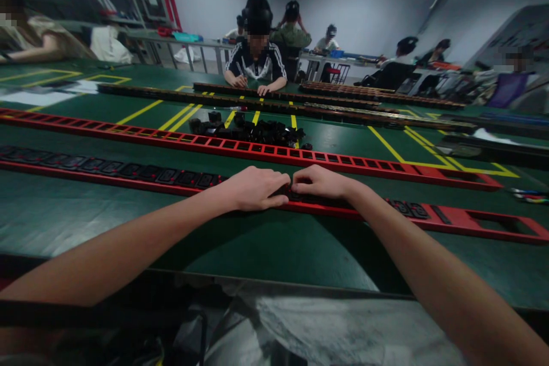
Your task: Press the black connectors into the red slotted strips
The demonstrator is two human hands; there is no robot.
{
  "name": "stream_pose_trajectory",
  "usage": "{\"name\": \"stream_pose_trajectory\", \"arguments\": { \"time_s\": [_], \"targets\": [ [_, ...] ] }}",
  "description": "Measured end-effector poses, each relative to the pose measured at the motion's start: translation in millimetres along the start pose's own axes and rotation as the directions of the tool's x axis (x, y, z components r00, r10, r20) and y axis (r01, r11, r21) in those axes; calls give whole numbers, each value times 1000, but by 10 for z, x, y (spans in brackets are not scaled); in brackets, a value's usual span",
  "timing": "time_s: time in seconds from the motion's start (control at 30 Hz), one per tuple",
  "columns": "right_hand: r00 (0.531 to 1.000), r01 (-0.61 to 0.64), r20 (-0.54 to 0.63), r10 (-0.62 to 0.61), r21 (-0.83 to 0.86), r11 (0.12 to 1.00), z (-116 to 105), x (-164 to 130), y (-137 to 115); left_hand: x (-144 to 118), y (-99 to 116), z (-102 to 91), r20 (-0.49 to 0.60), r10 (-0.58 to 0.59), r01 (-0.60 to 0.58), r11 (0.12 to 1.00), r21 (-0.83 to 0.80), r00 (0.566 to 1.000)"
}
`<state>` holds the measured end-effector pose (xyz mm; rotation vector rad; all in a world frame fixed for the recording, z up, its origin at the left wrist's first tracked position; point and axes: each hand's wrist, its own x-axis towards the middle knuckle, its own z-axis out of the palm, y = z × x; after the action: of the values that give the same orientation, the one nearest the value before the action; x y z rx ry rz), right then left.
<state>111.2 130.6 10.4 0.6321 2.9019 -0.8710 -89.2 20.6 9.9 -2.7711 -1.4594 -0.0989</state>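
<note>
Left hand (259,189) and right hand (319,181) nearly meet over near red slotted frame (321,209) on green surface (274,246), fingers curled; cannot tell whether either grips anything. Black square inserts (166,175) line frame left and right of hands. Step looks like seating inserts; next move likely calls for careful fingertip alignment. Loose black parts (270,132) lie beyond far red frame (266,155).

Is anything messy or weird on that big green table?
One thing looks messy: a heap of black pieces lies jumbled just beyond the far red frame. It stands out because the black squares in the near red frame sit in a tidy row. Nothing looks clearly broken or spilled.
</note>
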Motion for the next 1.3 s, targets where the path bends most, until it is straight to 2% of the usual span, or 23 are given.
{"name": "stream_pose_trajectory", "arguments": {
  "time_s": [0.13, 0.57, 1.3],
  "targets": [
    [1000, -1, 18, 0, 6, 1000, -5, -6, -10, -6, 9, -17, 17, -26, 26, 1000, 2, 1000],
    [997, 56, 45, -55, -15, 998, -25, -5, -5, 7, -4, 20, -2, -7, 7, 1000, 19, 1000],
    [996, 82, 30, -81, -45, 996, 5, -8, 27, 9, -7, 44, 11, -8, 8, 1000, 22, 1000]
  ]
}}
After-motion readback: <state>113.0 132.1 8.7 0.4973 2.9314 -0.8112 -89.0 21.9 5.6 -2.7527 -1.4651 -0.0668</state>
